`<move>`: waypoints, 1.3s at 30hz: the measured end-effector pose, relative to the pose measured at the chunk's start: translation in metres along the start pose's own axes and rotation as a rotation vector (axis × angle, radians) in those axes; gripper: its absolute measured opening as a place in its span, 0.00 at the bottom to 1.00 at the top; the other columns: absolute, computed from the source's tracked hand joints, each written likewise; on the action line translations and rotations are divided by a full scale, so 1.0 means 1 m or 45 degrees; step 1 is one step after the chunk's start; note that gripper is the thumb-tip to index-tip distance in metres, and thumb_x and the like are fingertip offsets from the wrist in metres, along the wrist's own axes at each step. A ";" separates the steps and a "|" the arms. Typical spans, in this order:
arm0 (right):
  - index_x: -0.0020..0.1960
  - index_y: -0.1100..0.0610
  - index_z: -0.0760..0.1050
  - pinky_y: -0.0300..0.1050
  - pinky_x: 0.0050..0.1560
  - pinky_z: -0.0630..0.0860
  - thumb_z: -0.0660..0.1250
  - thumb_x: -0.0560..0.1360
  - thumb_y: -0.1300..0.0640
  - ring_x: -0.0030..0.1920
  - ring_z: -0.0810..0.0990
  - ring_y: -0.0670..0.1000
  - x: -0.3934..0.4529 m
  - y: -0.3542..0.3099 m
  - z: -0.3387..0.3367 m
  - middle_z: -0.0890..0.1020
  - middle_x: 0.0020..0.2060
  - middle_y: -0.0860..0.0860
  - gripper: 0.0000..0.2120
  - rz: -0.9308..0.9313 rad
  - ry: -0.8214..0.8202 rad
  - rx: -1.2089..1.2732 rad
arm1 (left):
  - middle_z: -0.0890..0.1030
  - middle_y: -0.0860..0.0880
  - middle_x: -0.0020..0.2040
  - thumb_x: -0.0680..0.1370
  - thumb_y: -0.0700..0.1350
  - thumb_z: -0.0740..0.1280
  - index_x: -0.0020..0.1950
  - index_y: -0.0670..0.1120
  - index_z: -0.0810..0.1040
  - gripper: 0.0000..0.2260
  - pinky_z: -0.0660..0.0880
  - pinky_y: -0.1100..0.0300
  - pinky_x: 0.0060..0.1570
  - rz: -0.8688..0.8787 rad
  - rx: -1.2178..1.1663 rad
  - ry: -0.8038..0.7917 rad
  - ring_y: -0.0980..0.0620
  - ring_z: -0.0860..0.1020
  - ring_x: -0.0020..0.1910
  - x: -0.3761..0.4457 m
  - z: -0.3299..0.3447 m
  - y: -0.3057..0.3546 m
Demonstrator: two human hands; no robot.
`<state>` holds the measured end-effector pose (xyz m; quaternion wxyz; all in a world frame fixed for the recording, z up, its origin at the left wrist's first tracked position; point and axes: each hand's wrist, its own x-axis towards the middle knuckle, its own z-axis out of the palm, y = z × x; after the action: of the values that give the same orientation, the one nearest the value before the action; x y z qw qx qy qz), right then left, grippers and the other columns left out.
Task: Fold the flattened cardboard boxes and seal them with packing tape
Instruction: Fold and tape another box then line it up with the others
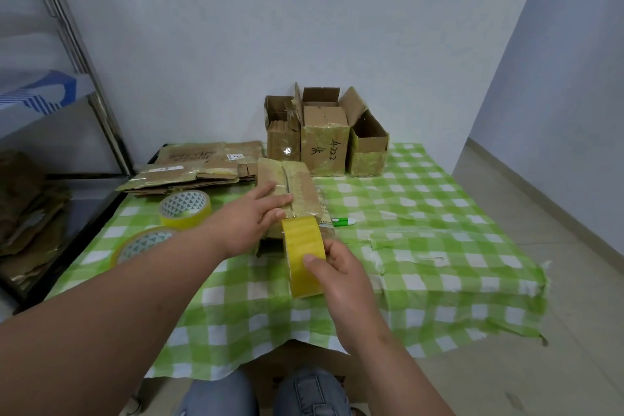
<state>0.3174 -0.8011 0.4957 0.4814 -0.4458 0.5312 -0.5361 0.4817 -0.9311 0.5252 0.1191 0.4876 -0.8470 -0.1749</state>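
Left hand point(260, 213) reaches in flat, palm down, fingers together and pressed on top of the folded box point(297, 192) mid-bench, while the right hand point(341, 267) comes up from below with fingers clamped on a yellow tape roll point(302, 255) held on edge right at the box's near end. Two spare rolls point(185, 208) sit just left, flat boxes point(199, 165) behind them, three open boxes point(326, 137) at the back edge. Right half of the bench point(456, 246) has lots of room, only a green pen point(343, 221) near the box.

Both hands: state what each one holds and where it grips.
The right hand grips a yellow tape roll around its outer band. The left hand holds nothing, pressing flat on the cardboard box flaps.
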 end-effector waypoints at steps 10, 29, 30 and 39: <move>0.49 0.51 0.80 0.52 0.44 0.79 0.69 0.75 0.51 0.44 0.82 0.55 -0.007 0.008 0.003 0.84 0.44 0.54 0.06 -0.032 -0.007 0.153 | 0.52 0.55 0.81 0.84 0.55 0.54 0.75 0.60 0.66 0.19 0.58 0.53 0.73 -0.010 -0.082 0.048 0.51 0.59 0.77 0.001 0.002 -0.005; 0.54 0.49 0.82 0.47 0.44 0.80 0.67 0.80 0.54 0.46 0.84 0.51 0.016 -0.005 -0.002 0.86 0.47 0.52 0.06 0.107 -0.178 0.094 | 0.65 0.52 0.76 0.70 0.57 0.76 0.66 0.58 0.78 0.24 0.64 0.56 0.68 -0.204 -0.094 0.163 0.50 0.69 0.71 0.024 -0.007 0.009; 0.55 0.51 0.81 0.46 0.44 0.80 0.67 0.80 0.55 0.46 0.84 0.51 0.018 -0.004 -0.004 0.86 0.48 0.52 0.07 0.101 -0.194 0.109 | 0.66 0.52 0.76 0.70 0.58 0.76 0.66 0.58 0.78 0.24 0.65 0.55 0.69 -0.195 -0.075 0.164 0.50 0.69 0.71 0.025 -0.007 0.008; 0.60 0.57 0.79 0.43 0.50 0.79 0.67 0.78 0.65 0.52 0.84 0.51 0.028 -0.002 -0.021 0.85 0.52 0.54 0.12 0.058 -0.364 0.121 | 0.67 0.59 0.74 0.73 0.54 0.75 0.65 0.58 0.79 0.21 0.62 0.58 0.67 -0.209 -0.462 0.030 0.54 0.67 0.71 0.032 -0.009 -0.009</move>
<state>0.2924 -0.8264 0.4964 0.5846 -0.4821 0.4411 -0.4808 0.4767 -0.9646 0.5305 0.2005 0.5275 -0.7576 -0.3281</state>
